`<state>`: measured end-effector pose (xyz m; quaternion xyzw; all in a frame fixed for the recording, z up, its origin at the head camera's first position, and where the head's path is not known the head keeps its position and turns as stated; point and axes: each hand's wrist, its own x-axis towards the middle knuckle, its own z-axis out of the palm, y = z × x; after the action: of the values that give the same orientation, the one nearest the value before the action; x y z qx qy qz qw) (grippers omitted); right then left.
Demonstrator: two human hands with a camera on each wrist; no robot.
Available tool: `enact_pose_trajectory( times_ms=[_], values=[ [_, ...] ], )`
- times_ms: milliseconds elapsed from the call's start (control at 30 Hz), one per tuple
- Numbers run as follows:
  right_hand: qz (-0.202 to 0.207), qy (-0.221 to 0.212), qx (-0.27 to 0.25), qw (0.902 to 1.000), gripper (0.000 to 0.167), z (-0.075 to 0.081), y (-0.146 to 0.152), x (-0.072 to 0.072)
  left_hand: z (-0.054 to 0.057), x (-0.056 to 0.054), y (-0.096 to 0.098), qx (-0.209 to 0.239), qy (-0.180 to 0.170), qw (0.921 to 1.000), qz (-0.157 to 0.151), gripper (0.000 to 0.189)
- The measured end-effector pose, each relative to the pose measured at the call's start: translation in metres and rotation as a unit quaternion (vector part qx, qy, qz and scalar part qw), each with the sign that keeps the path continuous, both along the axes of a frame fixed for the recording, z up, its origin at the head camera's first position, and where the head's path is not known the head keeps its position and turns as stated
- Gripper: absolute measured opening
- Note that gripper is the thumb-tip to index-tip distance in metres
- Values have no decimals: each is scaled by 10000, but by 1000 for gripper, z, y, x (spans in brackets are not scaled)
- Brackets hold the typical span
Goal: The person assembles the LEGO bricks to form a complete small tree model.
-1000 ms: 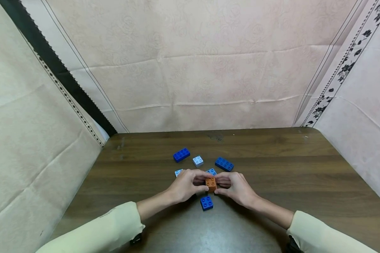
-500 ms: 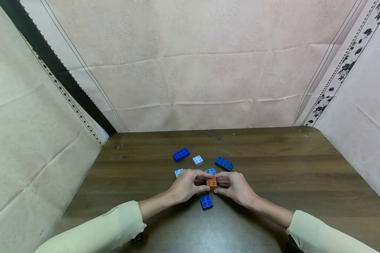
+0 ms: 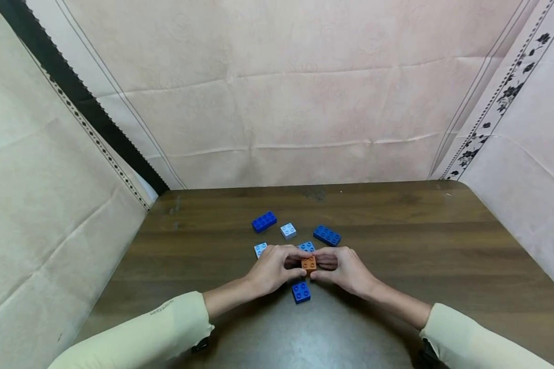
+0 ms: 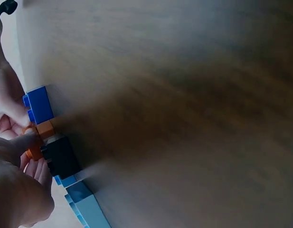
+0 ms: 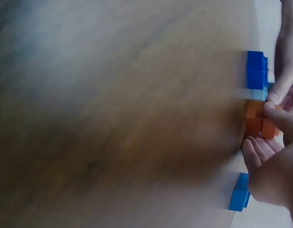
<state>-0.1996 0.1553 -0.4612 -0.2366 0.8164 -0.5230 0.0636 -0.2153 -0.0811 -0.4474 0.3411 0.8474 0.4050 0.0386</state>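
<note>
An orange toy building brick (image 3: 309, 263) with studs on top sits between both hands at the middle of the table. My left hand (image 3: 272, 267) pinches it from the left, thumb in front and fingers behind. From the other side my right hand (image 3: 345, 269) holds it in a like grip. In the right wrist view this upper orange brick (image 5: 268, 128) lies against a second, lower orange brick (image 5: 253, 118), with a thin seam between them. A black brick (image 4: 63, 157) stands close beside them in the left wrist view; the hands hide it from the head view.
A dark blue brick (image 3: 301, 292) lies just in front of the hands. Behind them are two long blue bricks (image 3: 264, 222) (image 3: 327, 235), a light blue brick (image 3: 288, 230) and a mid-blue brick (image 3: 307, 246). Another light blue brick (image 3: 260, 249) is partly behind the left hand.
Both hands keep their grip on the orange brick, which has shifted very slightly right relative to the dark blue brick in front. The head view has tilted a little.
</note>
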Motion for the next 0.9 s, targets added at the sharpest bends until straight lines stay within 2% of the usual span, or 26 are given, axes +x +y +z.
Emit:
enact_pose_trajectory(
  times_ms=[167,433,567,667,900],
  values=[
    [-1,-340,-357,9988,38,-1,2,-1,1,2,0,4,5,10000,49,37],
    [-21,-69,-490,9988,32,-4,2,-1,0,-2,0,270,-605,9978,64,36],
    [50,60,-462,9989,31,-4,1,-3,-1,0,1,436,-819,9956,147,34],
    [68,89,-385,9992,30,-3,1,-3,-2,2,2,528,-769,9953,259,31],
    [-18,31,-118,9999,29,1,1,-1,-3,7,5,448,-370,9967,569,28]
  ],
)
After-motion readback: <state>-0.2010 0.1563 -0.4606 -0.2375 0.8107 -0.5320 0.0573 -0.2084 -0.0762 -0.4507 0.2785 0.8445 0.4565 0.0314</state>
